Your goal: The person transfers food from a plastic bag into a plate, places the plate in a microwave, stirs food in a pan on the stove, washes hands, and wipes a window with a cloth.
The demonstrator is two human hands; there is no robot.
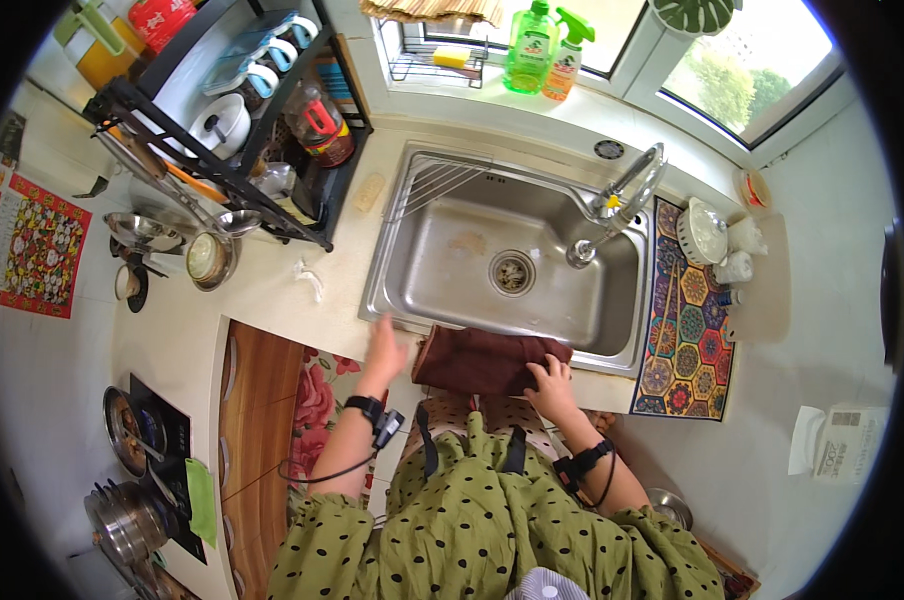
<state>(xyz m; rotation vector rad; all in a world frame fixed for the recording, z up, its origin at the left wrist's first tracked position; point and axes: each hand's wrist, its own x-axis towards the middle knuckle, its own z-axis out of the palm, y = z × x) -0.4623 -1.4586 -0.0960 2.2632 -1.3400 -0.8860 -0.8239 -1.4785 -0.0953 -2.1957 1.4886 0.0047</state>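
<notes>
A folded dark brown cloth (pixel 482 361) lies along the front edge of the counter, partly over the front rim of the stainless steel sink (pixel 452 281). On the cloth's right end rests my right hand (pixel 552 386), its fingers spread on the fabric. My left hand (pixel 387 351) is blurred, just left of the cloth near the sink's front left corner, with nothing seen in it. Inside the basin is a drain strainer (pixel 512 274) with food scraps. The faucet (pixel 632 191) hangs over the basin's right side.
A wire rack (pixel 441 184) spans the sink's back left corner. On the right, a patterned mat (pixel 681 345) carries chopsticks (pixel 667 307) and a white basket (pixel 701 231). A black shelf (pixel 272 142) stands left. Further left, a pan (pixel 126 431) and a steel pot (pixel 129 521) sit at the cooktop.
</notes>
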